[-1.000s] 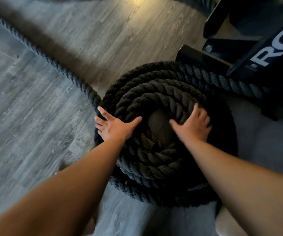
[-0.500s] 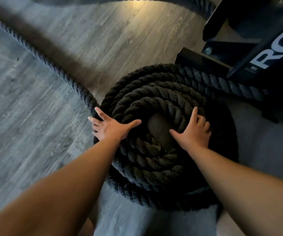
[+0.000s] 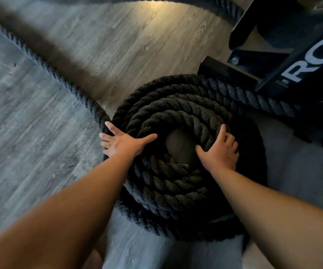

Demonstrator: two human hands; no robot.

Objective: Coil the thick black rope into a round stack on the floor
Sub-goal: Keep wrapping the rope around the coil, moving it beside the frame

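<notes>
Rope: the thick black rope [image 3: 178, 183] sits in a round stack of loops on the gray wood floor [image 3: 30, 142], with a small hole in the middle where the floor shows.
Loose rope: one part runs off to the far left corner of the floor; another goes right, under a black metal frame [image 3: 285, 61] with white letters.
Left hand [image 3: 121, 144]: flat on the left side of the stack, fingers spread wide, holding nothing.
Right hand [image 3: 221, 152]: on the right side of the top loop, fingers bent over it, thumb by the hole.
</notes>
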